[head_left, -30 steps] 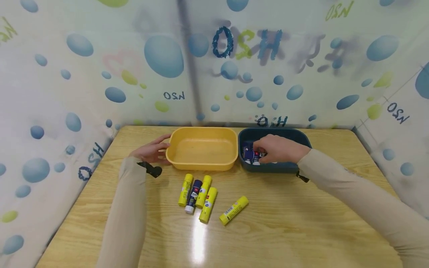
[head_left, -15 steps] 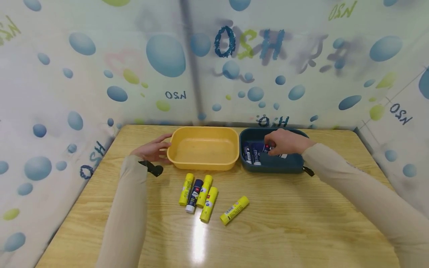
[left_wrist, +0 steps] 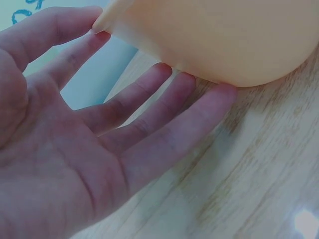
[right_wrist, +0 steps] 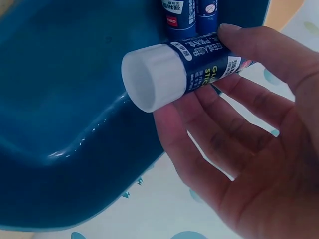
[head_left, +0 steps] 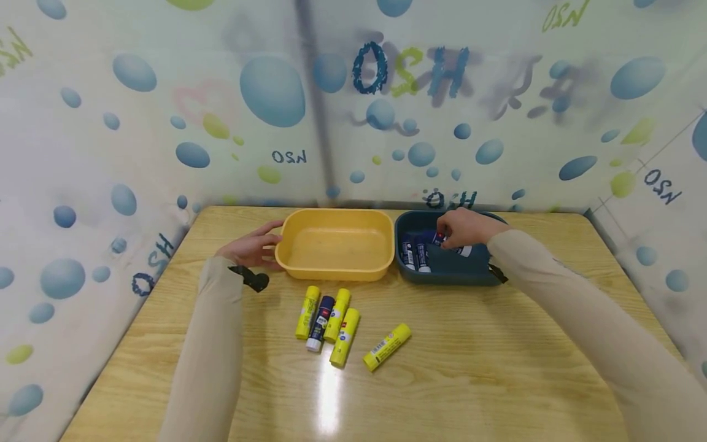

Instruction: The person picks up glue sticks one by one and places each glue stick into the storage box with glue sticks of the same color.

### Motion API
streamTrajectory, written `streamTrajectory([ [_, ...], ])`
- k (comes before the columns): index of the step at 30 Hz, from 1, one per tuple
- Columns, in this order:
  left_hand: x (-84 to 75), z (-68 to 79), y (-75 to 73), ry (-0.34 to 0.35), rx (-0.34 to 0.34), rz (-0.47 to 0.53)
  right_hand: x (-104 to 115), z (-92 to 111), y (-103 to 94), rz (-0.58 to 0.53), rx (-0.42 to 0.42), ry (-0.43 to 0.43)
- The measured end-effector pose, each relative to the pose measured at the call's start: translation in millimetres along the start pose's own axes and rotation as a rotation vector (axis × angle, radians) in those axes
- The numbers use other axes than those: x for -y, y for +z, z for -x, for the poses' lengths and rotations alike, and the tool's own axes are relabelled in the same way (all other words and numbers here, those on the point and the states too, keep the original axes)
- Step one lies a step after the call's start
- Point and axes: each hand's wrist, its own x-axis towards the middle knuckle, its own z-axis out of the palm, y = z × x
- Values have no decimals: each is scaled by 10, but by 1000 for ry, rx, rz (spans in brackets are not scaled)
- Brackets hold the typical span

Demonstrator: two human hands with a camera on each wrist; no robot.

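My left hand (head_left: pixel 255 247) is at the left end of the yellow bin (head_left: pixel 331 275); in the left wrist view, its thumb and index finger pinch the bin's rim and the other fingertips touch the side. Over the dark blue bin (head_left: pixel 458 278), my right hand (head_left: pixel 468 227) holds a navy glue stick (right_wrist: pixel 212 62) with a white cap. The thumb lies on top of the stick, the fingers beneath it. Two more navy glue sticks, one left (head_left: pixel 408 253) and one right (head_left: pixel 423 256), lie side by side in that bin.
On the wooden table (head_left: pixel 486 368), in front of the yellow bin, lie several yellow glue sticks (head_left: pixel 345 337) and one navy glue stick (head_left: pixel 319 324). One yellow stick (head_left: pixel 387 347) lies apart to the right. A patterned curtain (head_left: pixel 486 110) hangs behind the table.
My right hand has shifted right and up within the dark blue bin, uncovering the two navy sticks at its left end. The left hand stays on the yellow bin.
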Motion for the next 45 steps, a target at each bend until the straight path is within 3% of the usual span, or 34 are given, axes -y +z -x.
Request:
streamTrajectory([
  [9, -9, 16, 6, -7, -14, 3, -34, -125, 36, -72, 58, 94],
  [23, -42, -3, 28, -22, -36, 19, 42, -248, 3, -262, 284, 351],
  [37, 2, -21, 3, -18, -31, 29, -85, -384, 55, -232, 360, 393],
  [45, -7, -15, 0, -20, -35, 27, -118, -405, 24, -287, 368, 386],
])
